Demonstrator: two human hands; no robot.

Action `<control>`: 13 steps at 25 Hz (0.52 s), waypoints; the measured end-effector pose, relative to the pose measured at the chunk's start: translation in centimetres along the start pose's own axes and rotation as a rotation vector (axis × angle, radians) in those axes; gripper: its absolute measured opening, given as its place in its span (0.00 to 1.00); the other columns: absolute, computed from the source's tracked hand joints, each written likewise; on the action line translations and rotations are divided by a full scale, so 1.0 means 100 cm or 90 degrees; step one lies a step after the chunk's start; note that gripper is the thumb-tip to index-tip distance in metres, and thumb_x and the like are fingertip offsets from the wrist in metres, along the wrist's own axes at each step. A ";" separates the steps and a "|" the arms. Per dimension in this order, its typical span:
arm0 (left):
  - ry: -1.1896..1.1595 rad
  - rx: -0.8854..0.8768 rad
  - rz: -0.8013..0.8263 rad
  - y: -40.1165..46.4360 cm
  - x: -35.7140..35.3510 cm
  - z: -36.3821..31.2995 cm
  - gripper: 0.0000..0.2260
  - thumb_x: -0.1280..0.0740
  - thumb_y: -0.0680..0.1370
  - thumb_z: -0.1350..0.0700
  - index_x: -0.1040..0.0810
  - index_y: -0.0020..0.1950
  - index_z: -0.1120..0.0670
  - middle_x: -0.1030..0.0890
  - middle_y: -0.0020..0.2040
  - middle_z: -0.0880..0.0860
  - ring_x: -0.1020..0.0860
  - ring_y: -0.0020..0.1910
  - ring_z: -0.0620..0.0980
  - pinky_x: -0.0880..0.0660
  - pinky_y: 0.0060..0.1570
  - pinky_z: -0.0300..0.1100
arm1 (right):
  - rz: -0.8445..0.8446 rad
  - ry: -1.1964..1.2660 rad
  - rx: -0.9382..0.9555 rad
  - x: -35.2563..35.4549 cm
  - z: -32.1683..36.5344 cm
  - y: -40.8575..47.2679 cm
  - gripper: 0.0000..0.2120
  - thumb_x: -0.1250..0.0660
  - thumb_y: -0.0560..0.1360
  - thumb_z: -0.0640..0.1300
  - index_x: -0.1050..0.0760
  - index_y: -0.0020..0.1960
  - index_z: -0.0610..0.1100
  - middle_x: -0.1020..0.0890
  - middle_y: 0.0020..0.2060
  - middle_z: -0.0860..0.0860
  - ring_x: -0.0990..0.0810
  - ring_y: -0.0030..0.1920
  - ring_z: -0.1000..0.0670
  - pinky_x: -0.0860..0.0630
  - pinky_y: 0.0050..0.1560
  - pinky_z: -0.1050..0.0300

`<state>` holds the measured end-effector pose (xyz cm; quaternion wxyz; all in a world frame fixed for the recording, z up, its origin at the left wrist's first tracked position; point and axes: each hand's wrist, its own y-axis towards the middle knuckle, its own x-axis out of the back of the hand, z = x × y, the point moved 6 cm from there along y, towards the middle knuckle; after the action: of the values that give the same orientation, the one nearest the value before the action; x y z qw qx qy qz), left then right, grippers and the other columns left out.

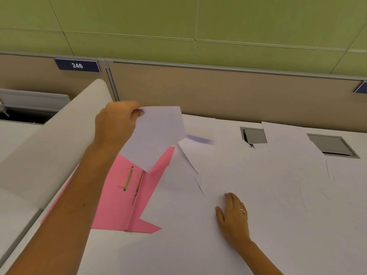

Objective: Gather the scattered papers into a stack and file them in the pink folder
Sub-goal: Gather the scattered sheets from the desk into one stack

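Note:
The pink folder (117, 207) lies open on the desk at the left, its gold metal fastener (128, 178) showing. My left hand (117, 124) pinches the top corner of a white sheet (156, 135) and holds it in the air above the folder's far end. Several white papers (258, 181) lie scattered and overlapping across the desk to the right, some covering the folder's right flap. My right hand (233, 217) rests flat, fingers apart, on those papers. My left forearm hides part of the folder's left flap.
A grey cable hatch (329, 145) is set in the desk at the back right, partly under a sheet. A beige partition (238, 92) closes off the back. A white rounded divider (59, 135) runs along the left side of the desk.

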<state>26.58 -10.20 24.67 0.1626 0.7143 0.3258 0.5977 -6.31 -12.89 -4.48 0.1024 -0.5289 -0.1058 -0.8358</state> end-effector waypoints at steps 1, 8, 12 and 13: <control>0.022 -0.048 -0.007 0.013 0.016 -0.012 0.09 0.34 0.77 0.56 0.18 0.47 0.60 0.17 0.43 0.62 0.21 0.43 0.65 0.25 0.39 0.51 | 0.000 0.048 -0.001 0.007 0.008 0.006 0.29 0.42 0.75 0.55 0.35 0.71 0.39 0.30 0.68 0.40 0.30 0.69 0.39 0.33 0.67 0.44; -0.025 -0.213 0.216 0.053 0.049 -0.087 0.15 0.31 0.75 0.55 0.31 0.30 0.51 0.32 0.26 0.48 0.35 0.33 0.55 0.34 0.33 0.43 | -0.023 0.341 0.162 0.146 0.112 0.080 0.47 0.26 0.69 0.53 0.52 0.77 0.47 0.45 0.77 0.53 0.45 0.73 0.57 0.46 0.71 0.56; -0.140 -0.199 0.317 0.055 0.024 -0.109 0.13 0.29 0.74 0.56 0.26 0.34 0.60 0.30 0.28 0.53 0.37 0.31 0.49 0.39 0.33 0.42 | 0.029 0.463 0.160 0.178 0.115 0.088 0.17 0.28 0.72 0.45 0.23 0.61 0.43 0.18 0.54 0.49 0.20 0.52 0.48 0.22 0.57 0.49; -0.151 -0.192 0.322 0.056 0.013 -0.110 0.12 0.29 0.74 0.54 0.24 0.38 0.61 0.28 0.31 0.54 0.34 0.33 0.50 0.37 0.35 0.42 | 0.016 0.484 0.133 0.177 0.108 0.089 0.09 0.29 0.73 0.43 0.20 0.52 0.42 0.16 0.46 0.46 0.18 0.45 0.45 0.20 0.51 0.44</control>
<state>17.65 -15.19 31.66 0.1501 0.8050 0.0244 0.5735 -1.95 -19.38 16.66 0.1979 -0.1699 -0.1383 -0.9554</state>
